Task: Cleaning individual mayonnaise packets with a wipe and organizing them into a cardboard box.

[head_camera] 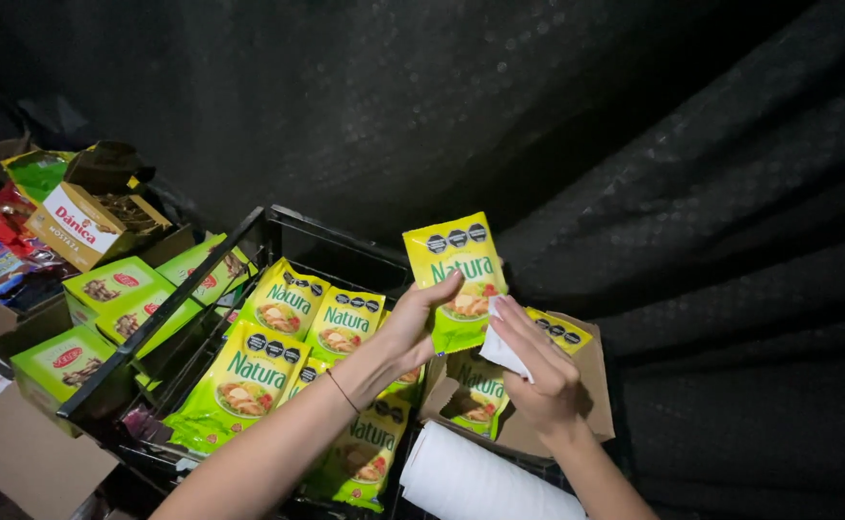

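Observation:
My left hand (413, 323) holds a yellow-and-green sachet (453, 260) upright above a black wire rack (249, 226), thumb on its front. Beside it, my right hand (538, 371) pinches a folded white paper wipe (500, 351) against the sachet's lower right edge. Several matching sachets (278, 347) lie in rows on the rack just left of my left hand. More of them sit in an open brown cardboard box (591, 385) under my right hand.
A white paper roll (471, 481) lies at the bottom edge near my right forearm. Green boxes (114, 289), a tan carton (85, 226) and other packets crowd the left. Dark fabric (634, 144) hangs behind everything.

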